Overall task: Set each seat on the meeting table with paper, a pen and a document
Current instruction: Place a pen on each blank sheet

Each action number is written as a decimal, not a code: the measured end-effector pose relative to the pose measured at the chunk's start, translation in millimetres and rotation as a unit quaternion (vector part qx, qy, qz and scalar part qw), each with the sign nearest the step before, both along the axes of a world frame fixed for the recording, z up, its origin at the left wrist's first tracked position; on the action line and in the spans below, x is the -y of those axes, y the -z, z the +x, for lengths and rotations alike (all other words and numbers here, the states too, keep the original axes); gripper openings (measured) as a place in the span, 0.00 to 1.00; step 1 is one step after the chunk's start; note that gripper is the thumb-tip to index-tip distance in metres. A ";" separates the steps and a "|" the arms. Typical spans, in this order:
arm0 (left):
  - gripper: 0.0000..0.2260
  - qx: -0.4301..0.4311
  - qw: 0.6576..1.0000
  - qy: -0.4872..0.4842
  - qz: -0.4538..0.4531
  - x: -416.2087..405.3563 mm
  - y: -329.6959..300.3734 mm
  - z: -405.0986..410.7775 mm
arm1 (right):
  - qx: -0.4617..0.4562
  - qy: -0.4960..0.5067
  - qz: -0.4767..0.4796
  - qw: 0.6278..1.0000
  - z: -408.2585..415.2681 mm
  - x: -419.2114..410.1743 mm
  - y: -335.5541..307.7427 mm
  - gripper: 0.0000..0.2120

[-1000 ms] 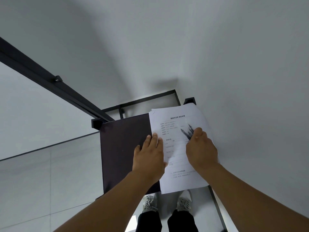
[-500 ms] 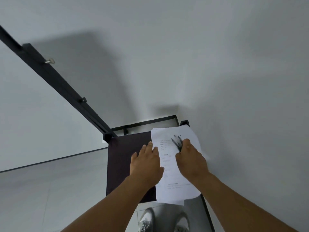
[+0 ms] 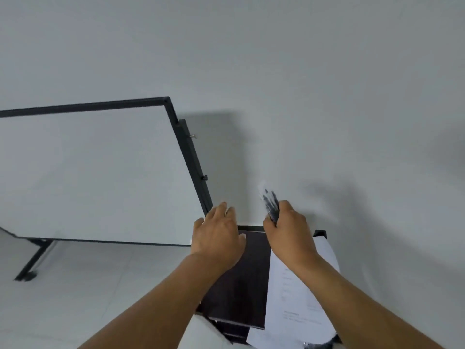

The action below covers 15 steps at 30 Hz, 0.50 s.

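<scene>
Over the small dark stand (image 3: 241,285), right hand (image 3: 289,233) grips a blurry bunch of pens (image 3: 270,205); left hand (image 3: 217,235), fingers relaxed, hovers at 9 o'clock. Printed documents (image 3: 294,303) lie on its right half.

Two hands are in view — a left hand (image 3: 217,236) and a right hand (image 3: 289,231). One bundle of pens (image 3: 270,206) shows, too blurred to count singly. One stack of printed documents (image 3: 299,298) lies on one dark counter (image 3: 241,280); the number of sheets cannot be told. One whiteboard (image 3: 95,172) stands to the left — on one black frame.
</scene>
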State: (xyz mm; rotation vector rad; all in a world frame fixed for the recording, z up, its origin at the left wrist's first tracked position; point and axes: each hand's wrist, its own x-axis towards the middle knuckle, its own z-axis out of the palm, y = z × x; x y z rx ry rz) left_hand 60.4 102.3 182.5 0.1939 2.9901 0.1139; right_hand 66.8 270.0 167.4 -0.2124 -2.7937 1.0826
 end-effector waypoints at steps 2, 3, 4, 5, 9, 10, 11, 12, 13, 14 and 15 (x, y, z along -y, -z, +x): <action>0.33 -0.025 1.000 -0.017 0.004 19.1 -21.2 6.6 | -0.028 -0.016 -0.023 0.999 2.0 17.6 -23.6 0.09; 0.33 -0.032 0.999 -0.022 0.004 26.2 -29.7 9.9 | -0.033 -0.025 -0.037 0.998 4.4 24.7 -33.6 0.09; 0.33 -0.045 0.998 -0.032 0.005 37.0 -41.0 13.7 | -0.044 -0.039 -0.050 0.997 5.4 35.4 -45.7 0.08; 0.33 -0.058 0.997 -0.041 0.011 48.1 -53.2 17.5 | -0.052 -0.053 -0.062 0.995 7.1 46.8 -59.8 0.07; 0.33 -0.102 0.992 -0.073 0.023 105.0 -100.5 40.2 | -0.093 -0.092 -0.129 0.983 18.5 103.8 -112.5 0.08; 0.33 -0.115 0.990 -0.080 0.025 121.9 -111.3 47.6 | -0.094 -0.101 -0.150 0.979 22.8 119.7 -122.9 0.08; 0.33 -0.125 0.988 -0.088 0.024 139.8 -121.8 56.5 | -0.092 -0.114 -0.174 0.974 27.4 136.9 -131.7 0.10; 0.33 -0.137 0.985 -0.099 0.023 159.6 -132.1 66.8 | -0.087 -0.127 -0.199 0.968 31.9 155.8 -138.3 0.11; 0.33 -0.148 0.983 -0.110 0.024 179.5 -142.0 77.4 | -0.078 -0.140 -0.229 0.960 37.4 175.4 -145.0 0.12; 0.33 -0.155 0.980 -0.118 0.028 193.2 -149.5 85.8 | -0.063 -0.149 -0.259 0.952 42.2 189.1 -148.7 0.12; 0.33 -0.162 0.978 -0.130 0.030 212.4 -158.5 98.5 | -0.049 -0.166 -0.292 0.941 49.1 208.6 -154.6 0.12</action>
